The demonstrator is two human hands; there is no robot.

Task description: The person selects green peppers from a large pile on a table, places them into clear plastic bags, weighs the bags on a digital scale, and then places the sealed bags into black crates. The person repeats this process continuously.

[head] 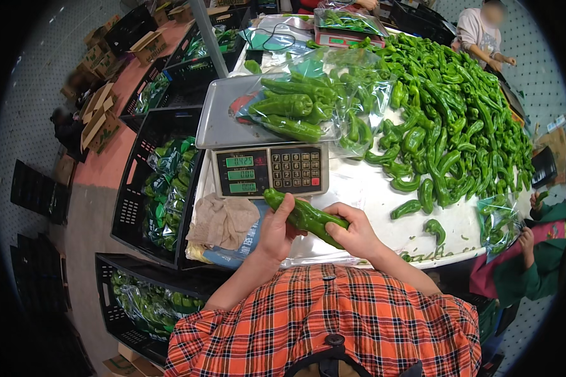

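Observation:
My left hand point(277, 232) and my right hand point(353, 230) hold a large green pepper point(311, 217) between them, in front of the digital scale's keypad panel point(271, 170). On the scale's metal tray point(217, 113), an open clear plastic bag point(372, 113) lies on its side with several long green peppers point(283, 106) in it. The scale's green displays are lit. A large heap of green peppers point(453, 118) covers the right of the white table point(358, 188). Some loose peppers lie nearer to me, by the table's front edge.
Beige cloth gloves point(224, 220) lie left of my hands. Black crates point(127, 207) with bagged peppers stand at the left. A second scale point(349, 38) is at the far side. A co-worker's hands hold a pepper bag point(497, 221) at the right; another person point(481, 33) stands beyond the heap.

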